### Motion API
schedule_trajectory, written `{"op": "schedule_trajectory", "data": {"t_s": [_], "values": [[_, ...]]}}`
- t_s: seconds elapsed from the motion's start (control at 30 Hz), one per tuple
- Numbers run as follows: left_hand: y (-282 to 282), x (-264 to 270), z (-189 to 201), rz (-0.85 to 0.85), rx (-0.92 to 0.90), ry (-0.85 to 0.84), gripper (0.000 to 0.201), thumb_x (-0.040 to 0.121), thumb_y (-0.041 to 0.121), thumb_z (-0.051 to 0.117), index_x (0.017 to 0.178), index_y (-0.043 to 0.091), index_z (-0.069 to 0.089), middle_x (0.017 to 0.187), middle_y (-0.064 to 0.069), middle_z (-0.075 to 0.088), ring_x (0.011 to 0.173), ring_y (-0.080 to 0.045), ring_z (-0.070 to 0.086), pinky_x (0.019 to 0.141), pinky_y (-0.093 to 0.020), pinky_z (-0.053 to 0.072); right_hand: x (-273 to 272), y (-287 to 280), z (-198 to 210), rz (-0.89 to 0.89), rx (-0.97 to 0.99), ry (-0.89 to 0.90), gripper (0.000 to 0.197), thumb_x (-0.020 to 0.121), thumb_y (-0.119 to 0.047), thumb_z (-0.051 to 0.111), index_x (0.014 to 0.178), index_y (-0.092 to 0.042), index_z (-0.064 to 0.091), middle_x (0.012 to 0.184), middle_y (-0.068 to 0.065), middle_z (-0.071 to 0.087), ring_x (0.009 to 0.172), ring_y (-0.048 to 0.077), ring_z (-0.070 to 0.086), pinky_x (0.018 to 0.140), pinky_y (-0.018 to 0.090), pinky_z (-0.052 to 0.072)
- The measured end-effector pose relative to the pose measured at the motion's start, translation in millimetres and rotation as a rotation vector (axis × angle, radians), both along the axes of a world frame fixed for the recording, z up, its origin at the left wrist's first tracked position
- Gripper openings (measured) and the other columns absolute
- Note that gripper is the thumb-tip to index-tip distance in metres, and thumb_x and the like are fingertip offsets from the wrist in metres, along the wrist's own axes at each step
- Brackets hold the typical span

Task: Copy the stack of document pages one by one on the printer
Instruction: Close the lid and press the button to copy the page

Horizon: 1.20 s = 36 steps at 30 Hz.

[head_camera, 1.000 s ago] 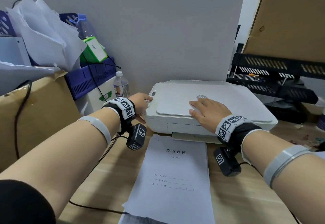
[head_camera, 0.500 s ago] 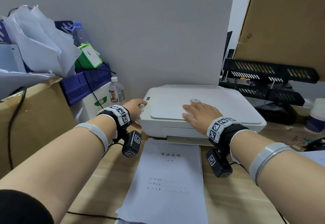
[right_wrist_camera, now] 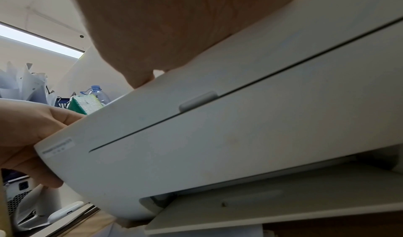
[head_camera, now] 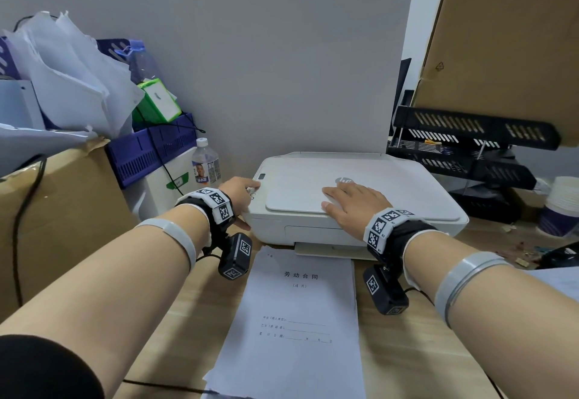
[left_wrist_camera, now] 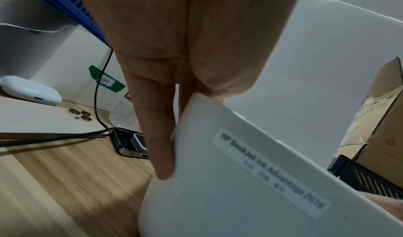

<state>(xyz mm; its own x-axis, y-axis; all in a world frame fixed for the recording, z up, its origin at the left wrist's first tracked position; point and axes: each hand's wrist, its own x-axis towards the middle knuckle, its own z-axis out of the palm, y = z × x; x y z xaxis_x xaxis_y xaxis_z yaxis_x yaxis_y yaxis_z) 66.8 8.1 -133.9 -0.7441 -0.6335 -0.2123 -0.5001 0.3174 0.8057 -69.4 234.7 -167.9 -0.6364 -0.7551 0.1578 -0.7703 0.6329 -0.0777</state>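
Printer [head_camera: 354, 198]: white, on the wooden desk [head_camera: 416, 351] against the far grey wall; lid [head_camera: 300, 191] down; paper tray at the near base.

Left hand [head_camera: 239, 193]: at the printer's near left corner. Fingers reach over the top edge onto the control panel; thumb [left_wrist_camera: 157, 137] lies straight down the corner's side, touching it. Nothing gripped; how far the fingers on top bend cannot be told.

Right hand [head_camera: 354, 202]: flat on the lid, palm down, fingers straight and slightly spread, just near of the round logo [head_camera: 344, 181]. Nothing gripped.

Pages [head_camera: 297, 329]: white stack lying flat on the desk, just near of the printer, between the two forearms; top sheet a title page with printed text. Touched by neither hand.

Bottle [head_camera: 205, 163]: clear plastic, upright, just left of the printer.

Crate [head_camera: 150, 151]: blue, left of the bottle, holding a green and white box [head_camera: 156, 105] and loose crumpled paper.

Trays [head_camera: 463, 148]: black, stacked, right of the printer, under a cardboard box [head_camera: 507, 54].

Phone [left_wrist_camera: 50, 118]: pale, back up, on the desk left of the printer; a white earbud case [left_wrist_camera: 30, 90] beyond it.
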Motion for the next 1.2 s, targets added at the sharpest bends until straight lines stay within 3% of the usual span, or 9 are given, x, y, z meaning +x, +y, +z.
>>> {"op": "schedule_trajectory", "data": {"t_s": [0.2,0.3,0.37,0.47,0.57,0.77,0.97,1.13,1.2], "values": [[0,5,0,-0.043,0.053,0.038,0.065,0.091,-0.012,0.049,0.14,0.03,0.052,0.142,-0.007,0.049,0.11,-0.048,0.057,0.073,-0.065,0.056,3,0,2,0.0,-0.01,0.006,0.055,0.1,-0.058,0.02,0.15,-0.037,0.028,0.163,-0.005,0.019,0.15,0.017,0.016,0.12,0.043,0.014],[1,10,1,-0.083,0.041,0.054,0.05,0.09,-0.003,0.058,0.122,0.035,0.059,0.117,0.0,0.064,0.102,-0.039,0.063,0.071,-0.063,0.057,4,1,2,-0.004,-0.012,0.003,0.054,0.1,-0.057,0.021,0.15,-0.038,0.028,0.163,-0.005,0.019,0.149,0.017,0.017,0.12,0.042,0.013],[1,11,1,-0.07,0.06,0.061,0.042,0.09,-0.004,0.06,0.114,0.03,0.059,0.114,-0.002,0.064,0.099,-0.038,0.064,0.069,-0.062,0.058,4,1,3,-0.003,-0.009,-0.002,0.055,0.1,-0.058,0.02,0.151,-0.038,0.027,0.163,-0.005,0.019,0.15,0.017,0.016,0.12,0.042,0.013],[0,11,2,-0.097,0.066,0.043,0.052,0.084,-0.011,0.063,0.124,0.022,0.061,0.111,-0.005,0.066,0.09,-0.031,0.065,0.06,-0.057,0.059,3,1,3,-0.003,-0.005,-0.005,0.055,0.1,-0.058,0.02,0.151,-0.038,0.027,0.163,-0.005,0.018,0.15,0.017,0.016,0.121,0.043,0.013],[-1,10,2,-0.115,0.027,0.009,0.056,0.081,-0.012,0.067,0.127,0.02,0.058,0.114,-0.007,0.067,0.095,-0.033,0.065,0.069,-0.06,0.058,2,0,2,-0.003,-0.003,-0.005,0.055,0.099,-0.059,0.019,0.15,-0.039,0.027,0.163,-0.005,0.018,0.15,0.017,0.017,0.121,0.043,0.013],[0,11,4,-0.075,0.06,0.019,0.05,0.085,-0.01,0.061,0.122,0.023,0.064,0.113,-0.008,0.067,0.097,-0.04,0.065,0.071,-0.063,0.057,2,1,1,-0.002,-0.006,-0.005,0.055,0.1,-0.058,0.019,0.151,-0.038,0.026,0.163,-0.005,0.017,0.15,0.016,0.015,0.121,0.043,0.012],[-3,12,4,-0.105,0.088,0.041,0.058,0.08,-0.012,0.068,0.128,0.019,0.06,0.109,-0.001,0.069,0.087,-0.026,0.068,0.07,-0.06,0.058,2,1,2,-0.003,-0.009,-0.008,0.055,0.1,-0.058,0.02,0.151,-0.039,0.027,0.163,-0.005,0.017,0.15,0.016,0.016,0.121,0.042,0.012],[4,13,9,-0.052,0.102,0.042,0.039,0.093,-0.004,0.054,0.119,0.024,0.061,0.099,-0.001,0.067,0.079,-0.029,0.067,0.054,-0.047,0.061,3,1,2,0.001,-0.009,-0.002,0.055,0.1,-0.058,0.02,0.15,-0.038,0.028,0.163,-0.005,0.018,0.15,0.016,0.016,0.121,0.043,0.013],[6,14,10,-0.044,0.102,0.045,0.036,0.095,-0.003,0.05,0.116,0.025,0.06,0.095,0.001,0.066,0.079,-0.03,0.067,0.059,-0.051,0.06,2,2,2,-0.004,-0.008,-0.004,0.054,0.1,-0.058,0.02,0.15,-0.039,0.028,0.163,-0.006,0.019,0.149,0.016,0.017,0.121,0.043,0.013]]}}
